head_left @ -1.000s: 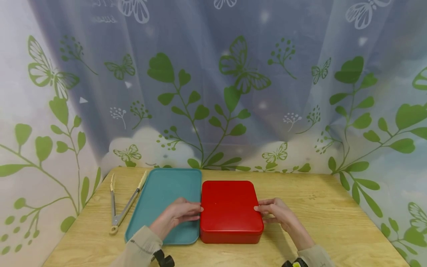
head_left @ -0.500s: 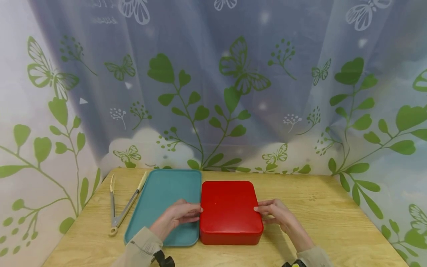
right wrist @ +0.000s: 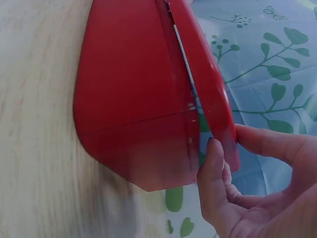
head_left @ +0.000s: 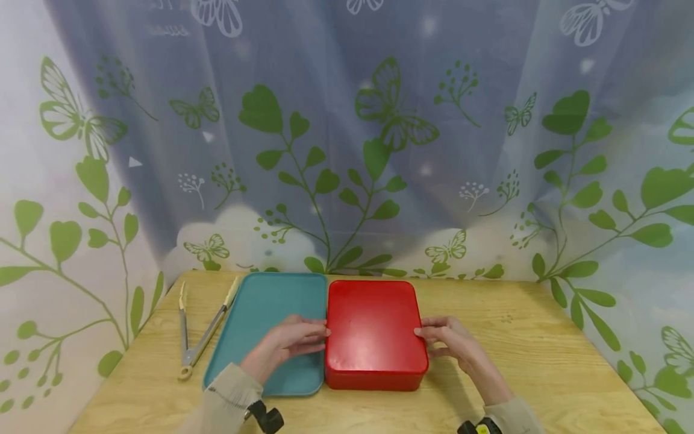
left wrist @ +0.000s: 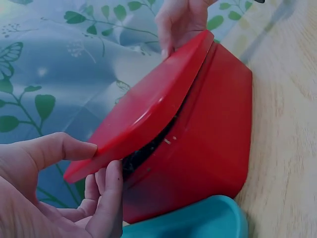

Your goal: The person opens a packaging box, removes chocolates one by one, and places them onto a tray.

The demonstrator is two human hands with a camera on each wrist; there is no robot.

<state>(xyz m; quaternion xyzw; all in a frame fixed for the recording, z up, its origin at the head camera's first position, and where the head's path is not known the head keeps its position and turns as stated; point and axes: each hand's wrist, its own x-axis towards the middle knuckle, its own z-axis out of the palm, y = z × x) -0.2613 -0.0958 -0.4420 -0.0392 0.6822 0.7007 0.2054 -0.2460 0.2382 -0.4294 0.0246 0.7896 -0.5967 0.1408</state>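
Note:
A red square tin box [left wrist: 208, 119] stands on the table with its lid [head_left: 374, 325] tilted, the far side lifted and the near side still down on the box. My left hand [head_left: 295, 340] pinches the lid's left edge, thumb on top and fingers underneath. On the opposite edge my right hand [head_left: 452, 343] pinches the lid [right wrist: 205, 74] in the same way. A dark gap shows between lid and box in the left wrist view; the contents are hidden.
A teal tray [head_left: 271, 295] lies directly left of the box, under my left hand. Metal tongs [head_left: 203, 340] with cream tips lie spread farther left. A leaf-patterned curtain [head_left: 347, 150] hangs behind the wooden table [head_left: 515, 337].
The lid's far edge has risen, tilting the lid up from the box. Both hands keep their grip on its sides and have moved slightly up with it.

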